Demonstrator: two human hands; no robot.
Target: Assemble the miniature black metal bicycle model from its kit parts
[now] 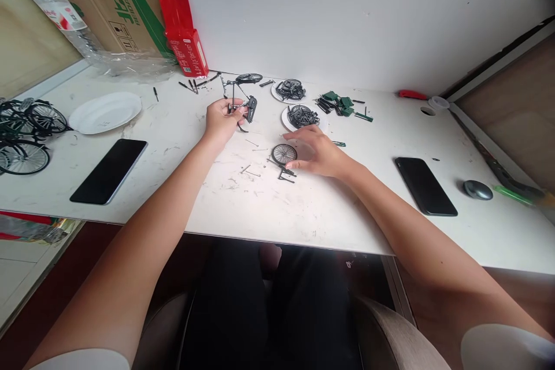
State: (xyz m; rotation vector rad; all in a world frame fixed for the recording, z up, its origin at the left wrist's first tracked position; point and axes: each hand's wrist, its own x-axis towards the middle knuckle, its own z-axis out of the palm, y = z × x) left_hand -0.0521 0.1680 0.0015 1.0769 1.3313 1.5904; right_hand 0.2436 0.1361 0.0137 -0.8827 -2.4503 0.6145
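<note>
In my left hand (223,121) is a small black model bicycle (236,92), partly built, with one wheel on its far end. The fingers close round its frame above the table. My right hand (321,153) is spread, its fingers curved apart close to a loose spoked wheel (284,154) lying on the table. Small black parts (286,176) rest by that wheel, near my thumb, and thin pins (250,171) are scattered to its left. Beyond my right hand a white plate (284,122) holds a heap of black wheels (302,116).
A second plate of wheels (290,89) and green parts (340,103) are at the back. Finished model bicycles (26,127), a white plate (106,113) and a phone (109,171) stand left. Another phone (425,185) and a mouse (477,189) lie right. A red packet (186,52) leans behind.
</note>
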